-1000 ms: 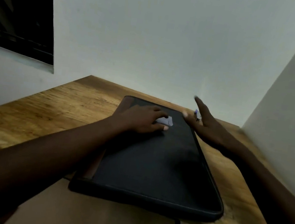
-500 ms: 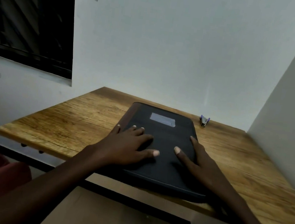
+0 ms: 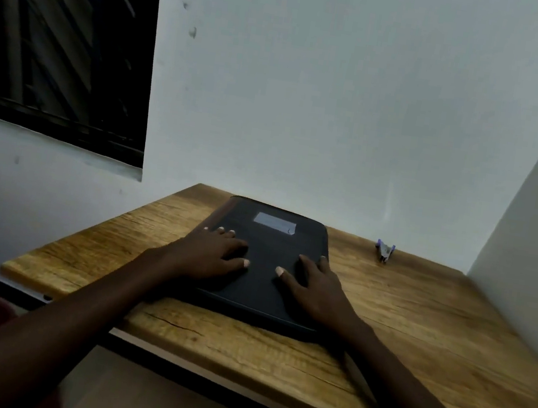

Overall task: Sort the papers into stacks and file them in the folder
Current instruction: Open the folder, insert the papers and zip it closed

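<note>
Desk point(image 3: 416, 328), folder point(image 3: 272, 245) now farther from edge

The folder point(image 3: 270, 259) lies on the table point(image 3: 416, 328), its far end near the wall point(image 3: 343, 110), with the left hand point(image 3: 210, 254) and right hand point(image 3: 313, 286) on its near half, a label point(image 3: 274, 222) on its far half, and a stapler point(image 3: 385, 250) to its right.

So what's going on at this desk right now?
A person's left hand and right hand rest flat, fingers spread, on a closed black rectangular folder with a grey label. The folder lies on the wooden table. Neither hand grips it, and no loose papers are in view. A small purple stapler-like tool sits apart from the folder, by the back wall.
</note>
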Motion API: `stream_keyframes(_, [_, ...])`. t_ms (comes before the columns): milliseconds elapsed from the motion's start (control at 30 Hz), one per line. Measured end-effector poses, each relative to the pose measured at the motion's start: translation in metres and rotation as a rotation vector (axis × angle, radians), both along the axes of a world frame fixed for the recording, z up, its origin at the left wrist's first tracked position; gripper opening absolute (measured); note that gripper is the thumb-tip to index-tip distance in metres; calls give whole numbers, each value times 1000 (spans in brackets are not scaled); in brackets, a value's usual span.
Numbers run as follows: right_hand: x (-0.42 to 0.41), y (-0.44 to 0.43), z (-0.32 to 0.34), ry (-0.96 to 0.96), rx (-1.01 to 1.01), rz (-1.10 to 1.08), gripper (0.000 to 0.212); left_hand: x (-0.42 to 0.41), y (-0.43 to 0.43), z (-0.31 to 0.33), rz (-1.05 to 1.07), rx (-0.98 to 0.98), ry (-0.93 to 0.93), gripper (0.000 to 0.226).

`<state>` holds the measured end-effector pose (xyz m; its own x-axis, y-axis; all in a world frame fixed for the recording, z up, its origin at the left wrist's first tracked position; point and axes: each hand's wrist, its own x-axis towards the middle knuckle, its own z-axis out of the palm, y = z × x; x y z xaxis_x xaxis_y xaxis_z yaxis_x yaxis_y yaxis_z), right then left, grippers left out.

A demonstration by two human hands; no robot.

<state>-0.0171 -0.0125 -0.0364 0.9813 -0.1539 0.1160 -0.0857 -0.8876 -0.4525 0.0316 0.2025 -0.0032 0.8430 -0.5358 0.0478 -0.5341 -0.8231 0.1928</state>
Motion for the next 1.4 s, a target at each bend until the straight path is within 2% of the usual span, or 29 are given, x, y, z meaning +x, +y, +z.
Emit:
stream_keyframes(133, [31, 21, -7, -14, -81, 8, 71, 34, 4, 1, 96, 9, -18, 42])
stream_keyframes(367, [83, 56, -14, -12, -87, 21, 70, 75, 19, -13, 245, 5, -178, 51])
stream_keyframes(667, [123, 84, -17, -14, -109, 29, 70, 114, 50, -25, 247, -100, -177, 40])
stream_keyframes(833, [128, 90, -18, -36, -110, 43, 71, 121, 60, -27, 257, -93, -157, 52])
stream_keyframes(1067, [134, 102, -17, -52, -120, 64, 72, 123, 69, -26, 279, -77, -149, 56])
stream_keyframes(1200, [133, 104, -16, -42, -115, 65, 72, 123, 71, -26, 284, -86, -146, 51])
stream_keyframes(1333, [127, 96, -11, -43, -85, 120, 64, 120, 64, -20, 293, -124, -152, 37])
stream_keyframes(1400, [123, 87, -9, -65, -21, 126, 64, 116, 50, -16, 275, -164, -142, 41])
